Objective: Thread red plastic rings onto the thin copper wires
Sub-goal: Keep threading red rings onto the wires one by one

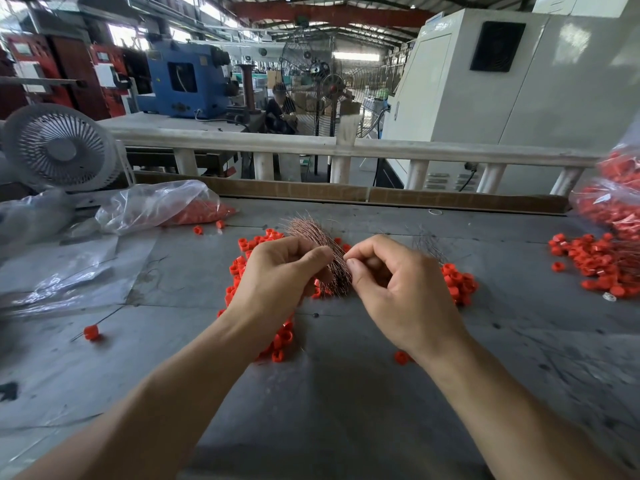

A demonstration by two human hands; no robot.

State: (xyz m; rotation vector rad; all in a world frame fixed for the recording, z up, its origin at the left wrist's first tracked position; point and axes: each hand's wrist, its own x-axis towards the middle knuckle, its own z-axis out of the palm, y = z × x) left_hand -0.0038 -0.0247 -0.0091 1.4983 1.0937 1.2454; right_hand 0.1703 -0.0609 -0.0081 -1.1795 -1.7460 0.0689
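Observation:
A bundle of thin copper wires [311,233] fans upward from my left hand [277,275], whose curled fingers grip it above the grey table. My right hand [398,278] is close beside it, thumb and forefinger pinched together at the edge of the bundle, apparently on a single wire. Loose red plastic rings [239,268] lie scattered on the table under and around both hands, with another small heap [459,282] to the right of my right hand. One ring on a wire [91,331] lies at the left.
A clear bag of red rings [194,211] lies at the back left beside a white desk fan [59,147]. A larger pile of rings [595,263] and a full bag [613,199] sit at the right edge. Plastic sheets [62,271] cover the left table.

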